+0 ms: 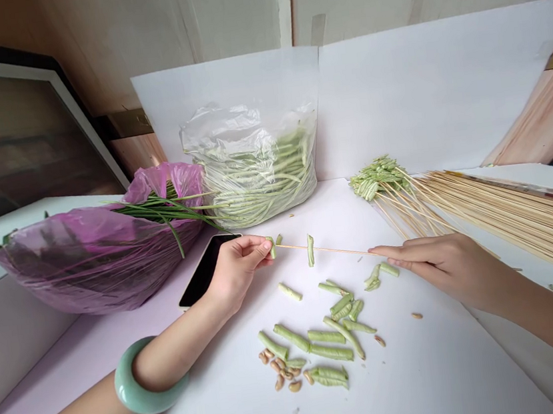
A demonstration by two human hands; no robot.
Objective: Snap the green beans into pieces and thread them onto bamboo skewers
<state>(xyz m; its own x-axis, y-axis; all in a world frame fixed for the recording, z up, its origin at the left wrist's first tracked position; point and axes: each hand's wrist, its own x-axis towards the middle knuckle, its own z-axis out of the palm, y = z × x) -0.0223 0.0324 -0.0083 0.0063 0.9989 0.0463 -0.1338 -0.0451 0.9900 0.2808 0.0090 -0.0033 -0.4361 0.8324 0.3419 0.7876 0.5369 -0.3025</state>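
My left grip (236,269), seen remotely, pinches a pale-green bean piece (272,248) near one end of a thin tan skewer (339,250); my right grip (458,268) clamps the other end; between them, a ridged second piece (311,250) sits crosswise above the white worktop (218,389) and scattered cut pieces (327,336)

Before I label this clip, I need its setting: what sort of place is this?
Probably an indoor food-preparation spot, home or shop unclear: a clear bag of long beans, cut bean pieces and a row of wooden skewers.

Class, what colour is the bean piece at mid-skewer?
Pale green; the bean piece shows best in the head view.
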